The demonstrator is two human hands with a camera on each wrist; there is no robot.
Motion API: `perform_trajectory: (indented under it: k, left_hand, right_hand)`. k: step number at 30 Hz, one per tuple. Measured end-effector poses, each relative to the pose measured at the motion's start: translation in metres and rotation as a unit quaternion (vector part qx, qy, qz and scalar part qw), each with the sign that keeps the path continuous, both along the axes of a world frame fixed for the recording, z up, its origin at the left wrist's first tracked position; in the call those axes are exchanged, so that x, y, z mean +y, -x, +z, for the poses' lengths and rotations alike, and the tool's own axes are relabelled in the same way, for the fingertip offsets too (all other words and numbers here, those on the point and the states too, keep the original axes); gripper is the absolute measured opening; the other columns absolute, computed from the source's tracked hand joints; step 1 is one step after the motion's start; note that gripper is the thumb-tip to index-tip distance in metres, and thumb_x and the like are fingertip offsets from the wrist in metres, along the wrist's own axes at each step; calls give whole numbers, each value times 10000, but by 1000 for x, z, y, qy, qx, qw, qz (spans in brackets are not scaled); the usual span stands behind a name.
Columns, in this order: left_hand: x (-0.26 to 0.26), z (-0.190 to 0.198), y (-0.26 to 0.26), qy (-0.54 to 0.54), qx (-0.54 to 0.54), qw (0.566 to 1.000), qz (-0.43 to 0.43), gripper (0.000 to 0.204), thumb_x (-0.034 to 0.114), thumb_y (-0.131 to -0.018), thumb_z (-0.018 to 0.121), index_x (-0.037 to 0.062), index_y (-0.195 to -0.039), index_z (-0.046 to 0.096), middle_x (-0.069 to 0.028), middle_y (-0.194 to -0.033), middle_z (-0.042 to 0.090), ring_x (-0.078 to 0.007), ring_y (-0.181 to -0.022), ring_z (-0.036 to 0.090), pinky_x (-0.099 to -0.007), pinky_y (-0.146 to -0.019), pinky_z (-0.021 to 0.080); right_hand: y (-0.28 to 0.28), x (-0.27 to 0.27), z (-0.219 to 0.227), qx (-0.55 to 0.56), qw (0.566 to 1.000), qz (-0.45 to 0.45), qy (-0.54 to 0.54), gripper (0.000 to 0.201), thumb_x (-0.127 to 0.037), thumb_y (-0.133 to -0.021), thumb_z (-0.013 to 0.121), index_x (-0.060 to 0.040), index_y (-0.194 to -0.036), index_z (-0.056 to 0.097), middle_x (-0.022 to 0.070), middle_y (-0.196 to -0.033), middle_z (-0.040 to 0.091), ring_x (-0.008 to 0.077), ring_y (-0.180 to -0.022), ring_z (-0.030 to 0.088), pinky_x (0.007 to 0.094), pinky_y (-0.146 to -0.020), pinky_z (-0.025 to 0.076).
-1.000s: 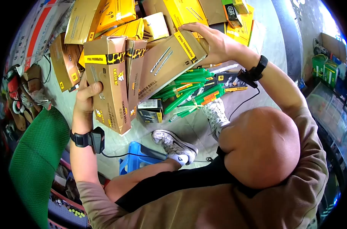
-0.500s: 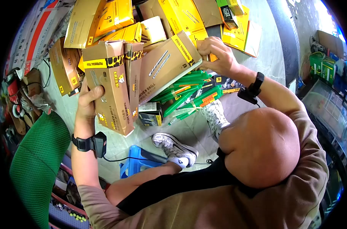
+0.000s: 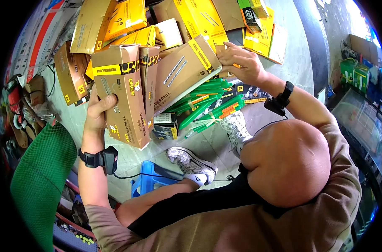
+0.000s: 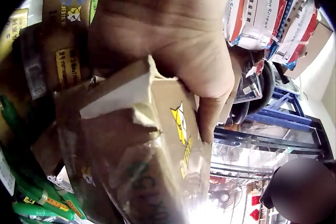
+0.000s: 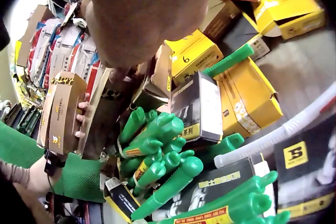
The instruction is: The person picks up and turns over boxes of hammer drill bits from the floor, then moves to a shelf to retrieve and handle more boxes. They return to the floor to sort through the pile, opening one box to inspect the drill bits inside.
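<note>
My left hand (image 3: pixel 99 110) grips an upright brown hammer drill box (image 3: pixel 119 92), thumb across its front face. A second, narrower brown box (image 3: pixel 149 80) stands right behind it. Leaning against these is a slanted hammer drill box (image 3: pixel 184 67) with drill bits printed on it. At that box's right end is my right hand (image 3: pixel 243 63), its curled fingers pinching the end edge. The left wrist view shows the gripped box's torn corner (image 4: pixel 149 82) under my left hand (image 4: pixel 168 29). Green plastic tubes (image 3: pixel 207 98) in bundles lie below the slanted box.
Yellow boxes (image 3: pixel 203 19) and brown cartons (image 3: pixel 90 25) pile up at the back. A small black box (image 3: pixel 165 129) stands near the tubes. A blue stool (image 3: pixel 151 174) and my shoes (image 3: pixel 193 159) are on the floor; green mesh (image 3: pixel 44 180) bulges at left.
My right hand has slid from the slanted box's top edge to its right end, fingers curling in. The boxes have shifted slightly downward in view; my left hand keeps its hold.
</note>
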State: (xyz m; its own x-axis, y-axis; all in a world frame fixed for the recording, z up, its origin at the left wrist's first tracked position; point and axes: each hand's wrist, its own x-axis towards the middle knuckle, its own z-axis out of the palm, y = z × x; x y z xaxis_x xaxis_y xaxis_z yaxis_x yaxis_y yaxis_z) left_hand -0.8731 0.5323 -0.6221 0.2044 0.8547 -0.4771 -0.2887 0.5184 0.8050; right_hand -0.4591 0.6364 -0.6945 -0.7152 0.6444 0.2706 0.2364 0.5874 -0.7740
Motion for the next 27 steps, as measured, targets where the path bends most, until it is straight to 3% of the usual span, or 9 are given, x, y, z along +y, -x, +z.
perform_trajectory:
  k: [3, 6, 9, 10, 13, 15, 18, 27]
  left_hand:
    - [1, 2, -5, 0, -11, 1000, 14, 717, 318, -792, 782, -46, -1340, 496, -149, -1164, 673, -233, -1012, 686, -353, -878, 559]
    - [3, 2, -6, -6, -3, 1000, -7, 719, 322, -793, 784, -45, -1341, 496, -148, -1160, 675, -233, -1016, 685, -353, -878, 558]
    - [5, 4, -7, -13, 3, 999, -34, 723, 326, -795, 789, -44, -1342, 495, -145, -1156, 676, -233, -1008, 686, -355, -880, 558]
    - [5, 4, -6, -14, 4, 999, -35, 723, 326, -795, 789, -44, -1342, 495, -145, -1156, 676, -233, -1008, 686, -355, -880, 558]
    - [1, -2, 0, -6, -3, 1000, -24, 728, 330, -801, 786, -43, -1349, 486, -144, -1170, 671, -235, -1020, 681, -355, -888, 554]
    - [-4, -6, 3, 3, -11, 1000, 12, 733, 324, -804, 785, -42, -1358, 476, -143, -1187, 662, -235, -1035, 675, -354, -896, 549]
    - [-6, -6, 3, 8, -5, 1000, 14, 739, 319, -801, 789, -39, -1363, 469, -144, -1199, 656, -235, -1046, 670, -356, -898, 548]
    - [3, -4, -2, 10, -7, 1000, 1, 754, 348, -782, 797, -47, -1343, 486, -148, -1183, 660, -235, -1043, 669, -356, -907, 540]
  right_hand:
    - [1, 0, 1, 1, 1000, -19, 21, 164, -7, -760, 777, -6, -903, 698, 105, -929, 724, 279, -936, 703, 495, -1052, 469]
    - [4, 2, 6, 9, 999, -30, 32, 141, 4, -748, 786, 7, -857, 696, 111, -880, 722, 281, -896, 703, 464, -987, 512]
    - [2, 15, 3, 3, 994, 18, 103, 174, 18, -730, 803, 17, -855, 681, 125, -892, 718, 288, -852, 691, 408, -816, 555]
    - [1, 15, 3, 3, 995, 18, 103, 174, 18, -730, 803, 17, -855, 681, 125, -892, 718, 288, -852, 691, 408, -816, 555]
    - [2, 7, 8, -11, 996, 8, 86, 189, -4, -745, 805, 0, -882, 675, 113, -955, 720, 276, -904, 697, 418, -908, 545]
    - [3, -5, 9, -31, 997, -47, 57, 209, -26, -745, 816, -20, -895, 671, 98, -998, 714, 260, -969, 698, 453, -1040, 487]
    - [5, -15, 3, -1, 995, -68, 68, 210, -34, -731, 831, -31, -863, 667, 86, -991, 713, 243, -1020, 692, 503, -1131, 400]
    - [9, -17, -7, 16, 998, -66, -3, 195, 63, -734, 759, -8, -831, 606, 119, -962, 669, 276, -988, 671, 530, -1105, 406]
